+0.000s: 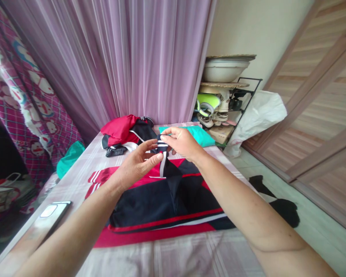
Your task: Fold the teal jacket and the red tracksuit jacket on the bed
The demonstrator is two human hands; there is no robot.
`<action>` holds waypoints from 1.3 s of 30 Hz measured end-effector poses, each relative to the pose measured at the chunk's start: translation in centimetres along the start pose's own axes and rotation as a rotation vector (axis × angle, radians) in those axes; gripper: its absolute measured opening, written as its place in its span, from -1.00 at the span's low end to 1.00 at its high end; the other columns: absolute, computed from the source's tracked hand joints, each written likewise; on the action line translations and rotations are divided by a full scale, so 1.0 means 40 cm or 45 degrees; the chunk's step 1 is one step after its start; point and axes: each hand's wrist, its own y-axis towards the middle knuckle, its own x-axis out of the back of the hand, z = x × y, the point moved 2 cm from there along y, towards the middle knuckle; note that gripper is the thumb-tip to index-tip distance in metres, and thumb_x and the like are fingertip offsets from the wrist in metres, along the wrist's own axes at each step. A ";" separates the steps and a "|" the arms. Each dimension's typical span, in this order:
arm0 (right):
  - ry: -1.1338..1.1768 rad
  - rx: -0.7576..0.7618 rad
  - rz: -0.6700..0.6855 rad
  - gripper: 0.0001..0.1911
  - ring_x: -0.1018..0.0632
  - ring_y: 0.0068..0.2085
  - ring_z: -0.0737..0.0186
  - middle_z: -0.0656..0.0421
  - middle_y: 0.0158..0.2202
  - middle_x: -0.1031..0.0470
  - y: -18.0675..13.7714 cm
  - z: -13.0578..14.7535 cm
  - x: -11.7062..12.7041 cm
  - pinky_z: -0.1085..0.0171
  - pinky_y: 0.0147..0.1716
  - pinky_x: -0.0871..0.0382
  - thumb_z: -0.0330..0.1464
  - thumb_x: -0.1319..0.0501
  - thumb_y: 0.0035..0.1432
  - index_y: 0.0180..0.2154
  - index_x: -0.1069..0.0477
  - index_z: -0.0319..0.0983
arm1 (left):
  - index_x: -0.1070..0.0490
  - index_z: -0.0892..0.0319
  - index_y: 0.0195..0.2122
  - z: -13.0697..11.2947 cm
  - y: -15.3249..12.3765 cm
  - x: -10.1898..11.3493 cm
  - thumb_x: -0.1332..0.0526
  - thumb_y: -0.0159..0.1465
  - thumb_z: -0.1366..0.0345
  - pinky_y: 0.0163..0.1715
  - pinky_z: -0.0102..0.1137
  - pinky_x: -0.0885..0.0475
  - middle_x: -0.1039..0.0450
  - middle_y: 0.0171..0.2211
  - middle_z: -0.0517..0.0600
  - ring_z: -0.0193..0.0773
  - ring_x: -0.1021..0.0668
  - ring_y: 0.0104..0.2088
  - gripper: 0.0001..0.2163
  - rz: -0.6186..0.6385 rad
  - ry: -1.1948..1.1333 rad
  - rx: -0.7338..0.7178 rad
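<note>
Both hands are raised over the middle of the bed, at a navy cuff with white stripes (162,145). My right hand (182,143) pinches its upper end between thumb and fingers. Lower down, my left hand (140,161) is closed about the cuff's left side, thumb toward me. The dark cloth below the cuff hangs down to a navy and red jacket (150,200) lying flat, with red and white trim. Red cuffs with white stripes (99,176) stick out at its left. Some fingertips are hidden behind the cloth.
A crumpled red and navy garment (121,130) and a turquoise packet (200,135) lie at the bed's far end. A phone (43,227) rests near the left edge. Purple curtains (150,57) hang behind. At right stand a loaded rack (248,92) and a white bag (259,115).
</note>
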 end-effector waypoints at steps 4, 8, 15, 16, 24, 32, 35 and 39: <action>0.188 -0.183 0.183 -0.71 -0.58 -0.39 0.28 0.16 -0.30 -0.58 0.018 -0.029 -0.059 0.28 -0.42 -0.50 -0.14 -0.31 0.19 -0.15 -0.44 -0.19 | -0.30 0.15 0.19 0.067 -0.002 0.039 -0.39 0.12 0.03 -0.09 -0.19 -0.54 -0.49 0.09 0.16 -0.13 -0.62 -0.10 -0.36 -0.130 0.016 0.120; 0.066 -0.287 0.193 -0.76 -0.62 -0.30 0.30 0.08 -0.17 -0.64 0.020 -0.068 -0.045 0.33 -0.34 -0.51 -0.25 -0.26 0.27 -0.08 -0.44 -0.21 | -0.37 0.16 0.09 0.124 -0.002 0.059 -0.39 0.02 0.12 -0.08 -0.19 -0.53 -0.59 -0.11 0.05 -0.14 -0.62 -0.14 -0.41 -0.209 -0.054 0.237; -1.035 -0.320 0.342 -0.80 -0.63 -0.13 0.11 0.12 -0.17 -0.67 -0.097 -0.262 0.140 0.25 -0.10 -0.45 -0.30 -0.21 0.21 -0.23 -0.59 -0.20 | -0.48 0.13 -0.41 0.256 -0.087 0.219 -0.47 -0.15 0.04 0.03 -0.15 -0.47 -0.62 -0.28 0.01 -0.07 -0.61 -0.15 -0.63 -0.204 -0.029 0.449; -1.162 -0.374 0.398 -0.79 -0.62 -0.11 0.09 0.11 -0.15 -0.67 -0.128 -0.296 0.169 0.24 -0.08 -0.44 -0.30 -0.22 0.19 -0.21 -0.61 -0.18 | -0.48 0.13 -0.45 0.281 -0.110 0.254 -0.49 -0.19 0.02 0.02 -0.15 -0.48 -0.63 -0.25 0.03 -0.04 -0.60 -0.13 -0.62 -0.176 0.027 0.504; -1.059 -0.539 0.391 -0.55 -0.55 0.11 -0.02 0.01 0.11 -0.55 -0.249 -0.422 0.281 0.14 0.15 -0.35 -0.22 -0.19 0.15 0.04 -0.55 -0.22 | -0.57 0.10 -0.27 0.382 -0.203 0.397 -0.31 -0.11 -0.26 -0.33 -0.29 -0.53 -0.61 -0.19 0.06 -0.02 -0.59 -0.18 -0.44 -0.048 0.502 0.876; -1.111 -0.477 0.352 -0.72 -0.61 -0.13 0.00 0.03 -0.17 -0.66 -0.234 -0.429 0.275 0.15 -0.08 -0.43 -0.19 -0.19 0.09 -0.26 -0.58 -0.18 | -0.50 0.10 -0.40 0.328 -0.176 0.314 -0.23 0.03 -0.05 -0.38 -0.35 -0.38 -0.49 -0.45 -0.04 -0.16 -0.52 -0.40 -0.67 0.274 1.193 0.767; -0.904 -0.450 0.348 -0.67 -0.59 -0.21 0.05 0.08 -0.26 -0.64 -0.231 -0.410 0.294 0.18 -0.16 -0.44 -0.09 -0.17 0.08 -0.32 -0.53 -0.18 | -0.49 0.09 -0.37 0.286 -0.182 0.335 -0.24 0.03 -0.12 -0.40 -0.38 -0.38 -0.47 -0.47 -0.10 -0.21 -0.50 -0.40 -0.63 0.184 0.919 0.701; -0.638 -0.434 0.274 -0.60 -0.57 -0.24 0.09 0.11 -0.31 -0.60 -0.204 -0.392 0.318 0.20 -0.21 -0.43 -0.01 -0.14 0.11 -0.32 -0.48 -0.19 | -0.48 0.12 -0.19 0.255 -0.165 0.391 -0.30 0.00 -0.20 -0.42 -0.39 -0.41 -0.48 -0.44 -0.10 -0.21 -0.54 -0.38 -0.47 -0.214 0.468 0.672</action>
